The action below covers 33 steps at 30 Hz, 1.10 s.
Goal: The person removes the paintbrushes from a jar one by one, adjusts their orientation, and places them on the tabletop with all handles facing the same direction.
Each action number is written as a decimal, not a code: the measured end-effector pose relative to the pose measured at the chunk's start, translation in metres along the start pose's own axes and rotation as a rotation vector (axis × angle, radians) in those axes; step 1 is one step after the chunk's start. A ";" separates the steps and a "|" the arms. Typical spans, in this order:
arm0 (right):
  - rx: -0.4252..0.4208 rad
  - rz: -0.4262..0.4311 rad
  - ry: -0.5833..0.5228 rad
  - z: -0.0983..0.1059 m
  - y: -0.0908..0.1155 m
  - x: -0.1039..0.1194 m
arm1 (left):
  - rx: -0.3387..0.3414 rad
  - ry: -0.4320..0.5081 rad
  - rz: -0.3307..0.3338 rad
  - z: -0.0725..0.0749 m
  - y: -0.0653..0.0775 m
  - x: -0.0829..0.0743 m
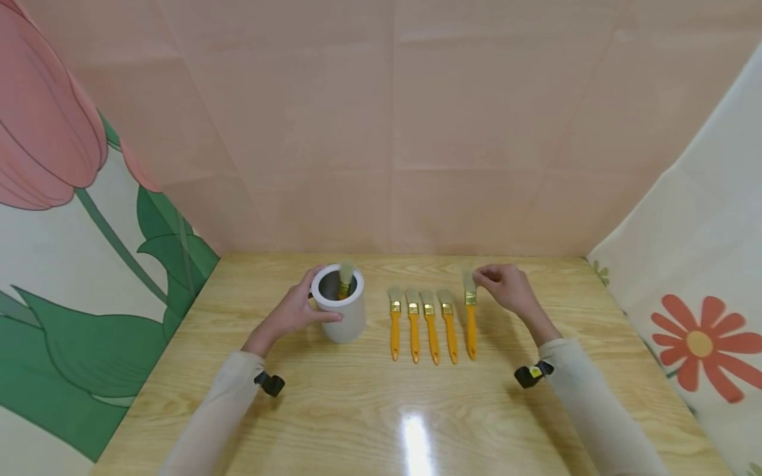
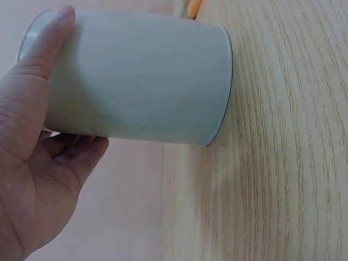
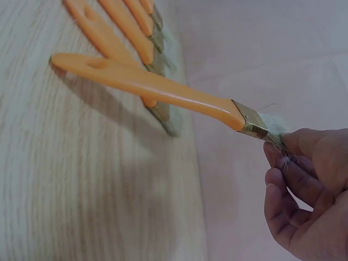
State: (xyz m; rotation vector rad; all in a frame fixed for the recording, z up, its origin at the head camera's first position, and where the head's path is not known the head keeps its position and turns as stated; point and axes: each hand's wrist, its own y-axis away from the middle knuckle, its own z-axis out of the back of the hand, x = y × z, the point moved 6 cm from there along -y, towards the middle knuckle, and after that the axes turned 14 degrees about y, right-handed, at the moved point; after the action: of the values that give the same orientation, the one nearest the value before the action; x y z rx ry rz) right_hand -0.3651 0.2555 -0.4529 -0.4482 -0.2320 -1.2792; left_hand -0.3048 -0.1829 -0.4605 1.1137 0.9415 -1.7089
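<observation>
My left hand (image 1: 297, 307) grips a white cylindrical can (image 1: 345, 320) around its side near the rim, thumb across the front. Inside the can a paintbrush (image 1: 344, 283) stands bristles up, its handle mostly hidden by the wall. With my right hand (image 1: 506, 287) I pinch the pale bristles of another paintbrush (image 1: 471, 324) between thumb and fingers. In the right wrist view that paintbrush (image 3: 163, 89) slants, bristle end raised off the table and orange handle tip low at the wood. Several more paintbrushes (image 1: 430, 330) lie in a row between the can and my right hand, bristles pointing away.
The wood-grain table (image 1: 333, 410) meets a pink cloth backdrop (image 1: 393, 165) at its far edge. Floral cloths border both sides, with a tulip (image 1: 47, 112) on the left and a red flower (image 1: 699, 344) on the right.
</observation>
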 end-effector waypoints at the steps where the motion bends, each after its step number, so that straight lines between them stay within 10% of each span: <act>1: 0.008 0.001 -0.002 -0.002 0.000 -0.001 | -0.001 -0.001 0.001 0.000 0.000 0.000; 33: 0.083 -0.058 -0.057 -0.057 -0.004 -0.038 | 0.004 0.008 -0.009 0.001 -0.001 0.002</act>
State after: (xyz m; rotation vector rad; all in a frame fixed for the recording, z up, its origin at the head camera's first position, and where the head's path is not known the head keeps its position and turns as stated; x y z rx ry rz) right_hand -0.3837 0.2624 -0.5185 -0.4102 -0.3468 -1.3092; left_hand -0.3064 -0.1838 -0.4624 1.1216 0.9497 -1.7154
